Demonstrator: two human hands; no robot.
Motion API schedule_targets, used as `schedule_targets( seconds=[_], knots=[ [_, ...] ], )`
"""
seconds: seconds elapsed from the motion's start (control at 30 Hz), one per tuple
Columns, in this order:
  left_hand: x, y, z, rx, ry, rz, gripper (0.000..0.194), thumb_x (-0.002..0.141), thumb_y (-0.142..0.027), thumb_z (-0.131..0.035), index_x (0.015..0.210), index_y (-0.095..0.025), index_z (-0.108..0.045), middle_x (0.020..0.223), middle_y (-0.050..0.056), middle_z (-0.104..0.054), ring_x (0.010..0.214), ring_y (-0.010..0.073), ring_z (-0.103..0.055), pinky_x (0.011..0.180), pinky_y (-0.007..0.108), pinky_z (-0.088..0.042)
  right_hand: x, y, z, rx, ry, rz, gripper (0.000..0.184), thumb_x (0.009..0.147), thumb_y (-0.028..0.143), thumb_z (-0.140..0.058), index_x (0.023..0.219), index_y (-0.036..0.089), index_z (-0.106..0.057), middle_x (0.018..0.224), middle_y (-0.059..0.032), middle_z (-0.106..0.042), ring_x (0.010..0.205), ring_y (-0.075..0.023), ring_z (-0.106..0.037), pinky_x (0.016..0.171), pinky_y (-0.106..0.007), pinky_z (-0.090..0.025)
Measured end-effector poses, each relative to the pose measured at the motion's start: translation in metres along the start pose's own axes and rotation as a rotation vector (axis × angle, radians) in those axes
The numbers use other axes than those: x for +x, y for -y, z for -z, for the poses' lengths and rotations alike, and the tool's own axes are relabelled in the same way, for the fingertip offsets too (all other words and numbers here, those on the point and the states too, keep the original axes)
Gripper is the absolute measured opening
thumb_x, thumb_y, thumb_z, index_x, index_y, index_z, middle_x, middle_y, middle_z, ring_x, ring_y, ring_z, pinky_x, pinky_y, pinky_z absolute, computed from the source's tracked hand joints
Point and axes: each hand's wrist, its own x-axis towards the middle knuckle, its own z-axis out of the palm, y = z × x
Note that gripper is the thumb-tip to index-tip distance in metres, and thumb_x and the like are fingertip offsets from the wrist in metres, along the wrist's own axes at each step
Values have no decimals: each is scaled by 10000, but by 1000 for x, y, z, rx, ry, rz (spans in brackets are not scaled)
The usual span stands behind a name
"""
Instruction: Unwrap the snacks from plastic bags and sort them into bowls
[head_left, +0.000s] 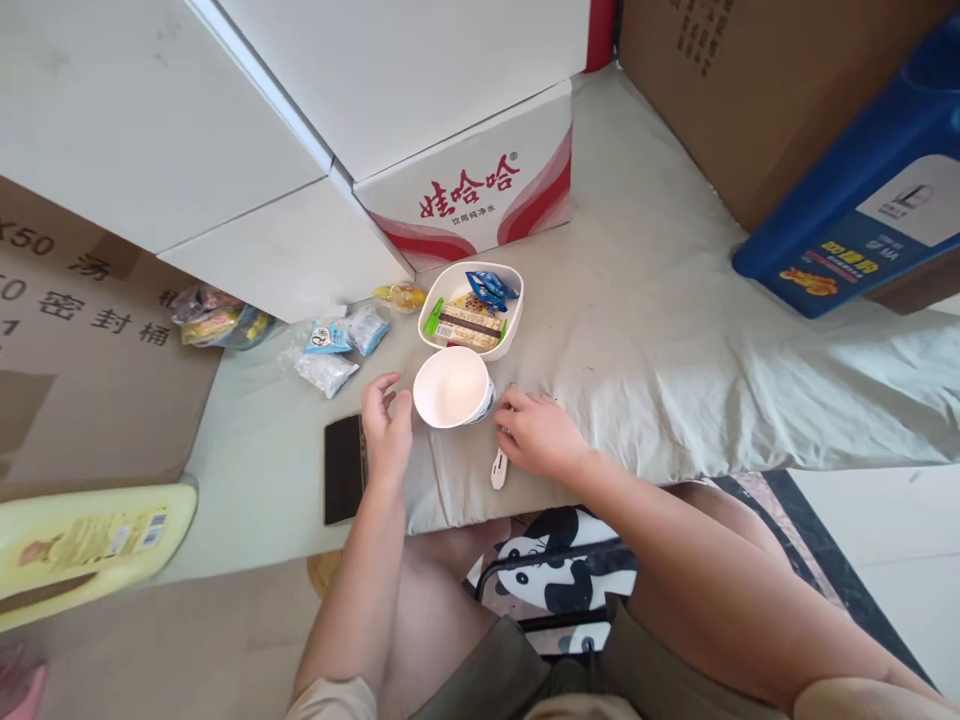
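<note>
A white paper bowl (452, 388) stands between my hands, its open top facing me and its inside pale. Just left of it, my left hand (388, 428) is raised with fingers curved and thumb apart, holding nothing. Right of the bowl, my right hand (541, 432) is closed, its fingers curled over the upper end of a small white box cutter (499, 470) with a dark slot. The fingertips partly hide that end. Behind the bowl is a white tray (514, 340) holding blue and other snack packets (491, 290).
A dark phone (343, 470) lies beside my left forearm. Several small packets (328, 337) are on the cloth behind it. Cartons (465, 185) stack up at the back. A blue jug (847, 230) is at right, a yellow bottle (112, 535) at left.
</note>
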Motion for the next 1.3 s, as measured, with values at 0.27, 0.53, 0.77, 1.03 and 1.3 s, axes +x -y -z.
schedule_targets(
  seconds=[0.27, 0.53, 0.77, 1.03, 1.3],
  knots=[
    [112, -74, -43, 657, 651, -494, 487, 771, -328, -602, 1236, -184, -607, 1333, 113, -605, 1274, 298, -521, 1102, 427, -372, 10, 5, 5, -41, 30, -2, 267, 923, 270, -470, 1032, 185, -699, 1178, -112, -626, 957, -256, -653, 786, -389, -489],
    [141, -101, -68, 944, 853, -416, 366, 634, -435, -754, 923, -228, -666, 928, 58, -679, 926, 293, -631, 792, 352, -451, 7, 2, 8, -5, 37, 0, 286, 927, 230, -461, 1094, 177, -687, 1189, -125, -627, 982, -258, -647, 825, -392, -494],
    [105, -129, -13, 534, 477, -326, 362, 619, -386, -821, 820, -204, -581, 756, -12, -618, 739, 181, -569, 738, 338, -471, -5, 9, 3, -42, 30, -25, 330, 896, 157, -454, 1165, 191, -643, 1282, -127, -586, 1064, -269, -616, 856, -383, -478],
    [-23, -82, 51, -492, 299, 232, 610, 541, -602, -827, 1001, -272, -602, 929, 24, -726, 832, 242, -705, 726, 410, -588, -15, 23, 5, -57, 80, -269, 411, 917, 184, -455, 1326, 149, -467, 1092, -162, -673, 1001, -294, -664, 785, -363, -472],
    [-105, -54, -29, -1001, 722, 640, 623, 554, -346, -833, 1110, -232, -575, 1040, 44, -732, 999, 275, -707, 881, 429, -567, -34, -13, 20, 216, -98, -450, 174, 889, 290, -462, 848, 182, -591, 836, -130, -676, 807, -272, -639, 689, -344, -452]
  ],
)
